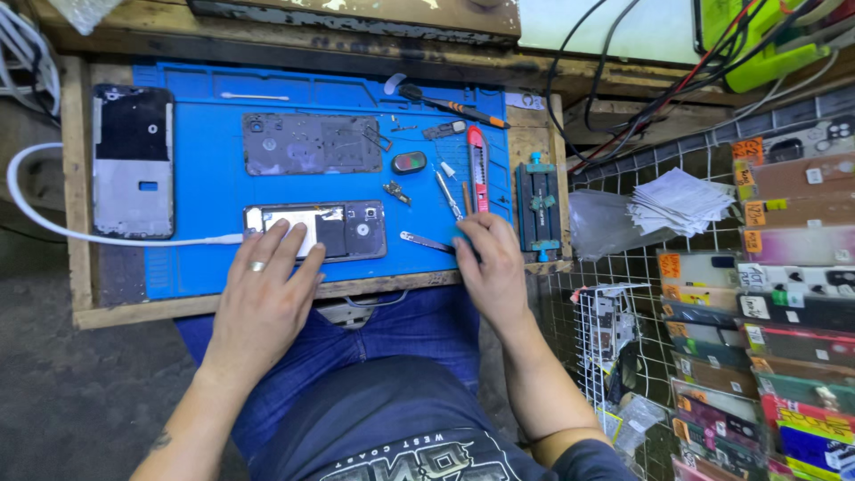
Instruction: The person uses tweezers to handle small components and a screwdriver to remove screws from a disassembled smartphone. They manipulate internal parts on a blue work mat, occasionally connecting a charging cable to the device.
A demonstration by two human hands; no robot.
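The opened dark rectangular phone (316, 230) is pressed flat by the spread left hand (263, 298), nothing is gripped by the right hand (492, 267) beside the thin metal pry tool (426, 240), so loose small parts may be swept away.

1 head-worn camera looks steeply down, close over the blue work mat (205, 187) and lap.

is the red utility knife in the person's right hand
No, the red utility knife lies on the blue mat, apart from the right hand.
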